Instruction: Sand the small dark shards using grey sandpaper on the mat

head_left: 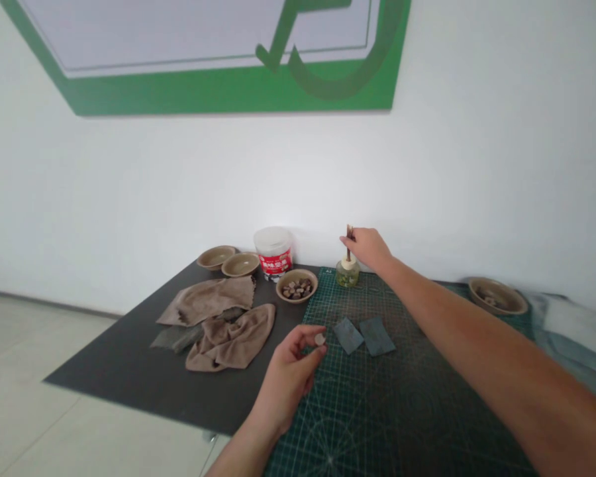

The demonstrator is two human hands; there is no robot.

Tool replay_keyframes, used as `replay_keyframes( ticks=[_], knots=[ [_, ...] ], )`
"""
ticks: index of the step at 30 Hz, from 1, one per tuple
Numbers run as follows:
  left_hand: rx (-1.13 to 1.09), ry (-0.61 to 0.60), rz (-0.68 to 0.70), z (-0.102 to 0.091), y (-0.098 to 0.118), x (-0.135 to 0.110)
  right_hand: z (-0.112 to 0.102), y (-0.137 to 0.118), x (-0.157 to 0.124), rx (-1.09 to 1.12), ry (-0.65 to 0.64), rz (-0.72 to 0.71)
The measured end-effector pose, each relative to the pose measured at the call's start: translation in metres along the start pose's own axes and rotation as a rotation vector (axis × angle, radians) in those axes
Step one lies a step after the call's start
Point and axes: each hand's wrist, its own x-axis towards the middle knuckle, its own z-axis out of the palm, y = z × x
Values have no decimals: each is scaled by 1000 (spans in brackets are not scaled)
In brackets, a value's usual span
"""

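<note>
Now, your left hand is closed in a pinch, with a small pale disc held at the fingertips above the green cutting mat. Just beside it lies the nearer of two dark sheets of what looks like sandpaper, and the second sheet sits just to its right. Your right hand is raised at the far edge of the mat, with its fingers at the thin brown sticks standing upright in a small glass bottle. As I judge it, the step in hand is two-handed handling of small pieces: one is held, and the other hand is up at the bottle. The disc calls for a steady pinch, and the narrow bottle for a light touch. Your fingers hide much of the disc, and you cannot tell from this view whether your right hand grips the sticks or only touches them. On the dark tabletop sit crumpled tan cloths, a tan bowl of pebble-like pieces and a white tub with a red label. The pieces in the far-right bowl are too small to make out, and the frame cuts off the mat's near edge.
</note>
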Motion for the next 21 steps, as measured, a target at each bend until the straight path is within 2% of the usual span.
replay_keyframes(
  ticks=[4,8,15,17,21],
  knots=[
    [58,-29,7,-3,10,8,-4,4,0,16,59,10],
    [107,2,31,-4,22,16,-11,9,-1,84,96,4],
    [88,21,67,1,12,22,-14,35,-2,309,104,74],
    [63,36,65,1,10,24,-20,46,-4,474,172,125],
    [-80,18,54,2,14,24,-44,63,-29,986,372,182]
  ],
)
